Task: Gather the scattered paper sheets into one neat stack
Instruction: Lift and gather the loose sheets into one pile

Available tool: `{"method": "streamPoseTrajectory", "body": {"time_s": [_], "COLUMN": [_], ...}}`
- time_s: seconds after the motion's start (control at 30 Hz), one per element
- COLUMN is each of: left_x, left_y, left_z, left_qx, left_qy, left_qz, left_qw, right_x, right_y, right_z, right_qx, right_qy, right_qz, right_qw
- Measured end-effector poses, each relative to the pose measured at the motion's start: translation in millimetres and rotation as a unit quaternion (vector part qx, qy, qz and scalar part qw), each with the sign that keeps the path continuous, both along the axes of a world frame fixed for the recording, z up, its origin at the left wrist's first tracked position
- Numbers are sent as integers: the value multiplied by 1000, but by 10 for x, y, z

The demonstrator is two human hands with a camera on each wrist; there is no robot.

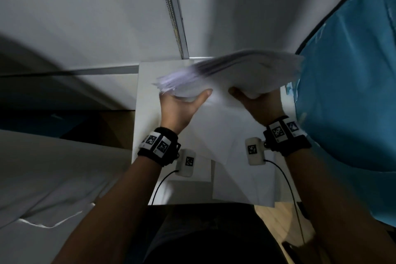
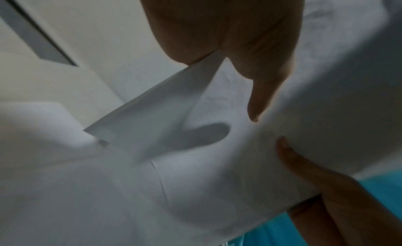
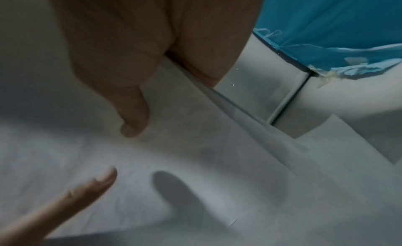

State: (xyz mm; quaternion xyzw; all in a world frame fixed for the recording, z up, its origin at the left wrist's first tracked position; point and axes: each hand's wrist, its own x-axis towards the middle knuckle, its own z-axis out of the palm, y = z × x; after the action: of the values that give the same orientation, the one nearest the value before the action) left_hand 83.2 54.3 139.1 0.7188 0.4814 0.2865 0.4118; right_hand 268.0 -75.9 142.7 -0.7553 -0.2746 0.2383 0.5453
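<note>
A blue plastic sheet (image 1: 351, 83) hangs down the right side, beside a white table (image 1: 147, 96) set against pale wall panels (image 1: 85, 17). Over the table the person holds up a thick bundle of paper sheets (image 1: 231, 70), its edges fanned and blurred, with more loose sheets (image 1: 225, 135) lying flat on the table beneath. The left hand (image 1: 182, 107) grips the bundle's left near edge, thumb on top and fingers under; the right hand (image 1: 257, 103) grips the right near edge the same way. Both wrists carry black bands with white square-patterned marker tags (image 1: 157, 143), and I can read no lettering on them or on the paper. The left wrist view shows what the head view hides: a folded-over corner (image 2: 152, 112) of a sheet pinched at the thumb's base, and a finger's shadow showing through the paper. The right wrist view shows the right thumb (image 3: 132, 115) pressing the top sheet, and the left thumb (image 3: 95, 184) coming in from the side.
</note>
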Motion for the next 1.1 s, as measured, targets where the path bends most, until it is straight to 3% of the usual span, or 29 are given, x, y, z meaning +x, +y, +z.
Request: {"method": "streamPoseTrajectory", "body": {"time_s": [0.07, 0.13, 0.23, 0.33, 0.43, 0.5, 0.6, 0.77, 0.9, 0.97, 1.0, 1.03, 1.1], "left_x": [-41, -47, -46, 11, 100, 80, -73, -216, -203, -325, -430, -535, -774], "left_y": [-72, -82, 46, 154, 213, 204, 108, -58, 155, 331, 406, 457, 502], "left_z": [-62, -89, -217, -361, -385, -368, -556, -946, -654, -598, -635, -701, -949], "left_qx": [-14, -22, -17, -68, -76, -79, -87, -172, -163, -157, -182, -217, -277], "left_qy": [-97, -115, -86, -50, -19, -47, -77, -31, -94, -106, -100, -85, -6], "left_qz": [-9, -18, -44, -69, -40, -19, -43, -36, -19, -16, -4, 9, 28], "left_qw": [995, 993, 995, 994, 996, 996, 992, 984, 982, 982, 978, 973, 961], "right_x": [-62, -55, 0, 50, 71, 53, -64, -282, -147, -32, 37, 94, 153], "right_y": [6, -20, -17, 90, 202, 163, 3, -50, -99, -245, -342, -451, -699], "right_z": [-118, -155, -163, -208, -163, -105, -355, -909, -815, -952, -1045, -1127, -1241], "right_qx": [-8, -10, -6, -30, -32, -5, 5, -72, -84, -135, -182, -255, -439], "right_qy": [13, 26, 9, 33, 30, 27, 62, 105, 67, 14, -7, -15, 24], "right_qz": [16, 22, 49, 53, 39, 28, 34, 6, 50, 58, 21, -26, -66], "right_qw": [1000, 999, 999, 998, 998, 999, 997, 992, 993, 989, 983, 966, 896]}}
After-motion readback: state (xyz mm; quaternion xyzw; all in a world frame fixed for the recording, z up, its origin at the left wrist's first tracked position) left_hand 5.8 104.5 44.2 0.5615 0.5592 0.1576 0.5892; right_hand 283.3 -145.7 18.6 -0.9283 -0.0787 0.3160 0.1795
